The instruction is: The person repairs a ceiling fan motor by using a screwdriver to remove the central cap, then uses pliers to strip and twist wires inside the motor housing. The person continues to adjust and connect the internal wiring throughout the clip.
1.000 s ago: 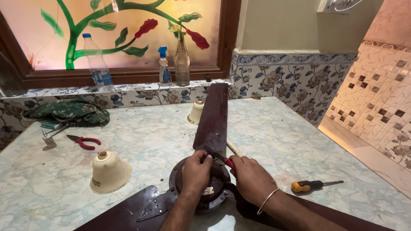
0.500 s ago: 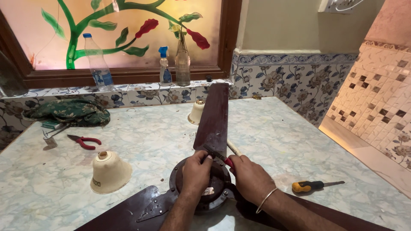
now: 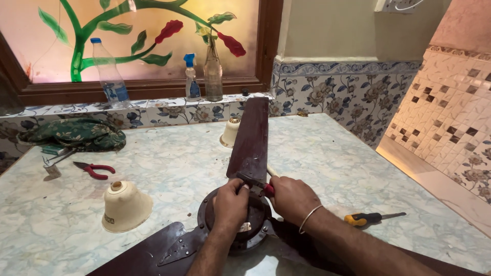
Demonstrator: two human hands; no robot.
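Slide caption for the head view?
Both hands, left and right, work pliers at a brown fan's hub on a marble counter.

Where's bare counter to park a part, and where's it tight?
Free: marble counter right of the long brown fan blade, back to the floral tile wall; also the patch between the cream bell-shaped cover and that blade. Crowded: the round fan hub under both hands, and the left end by the red-handled pliers and green cloth.
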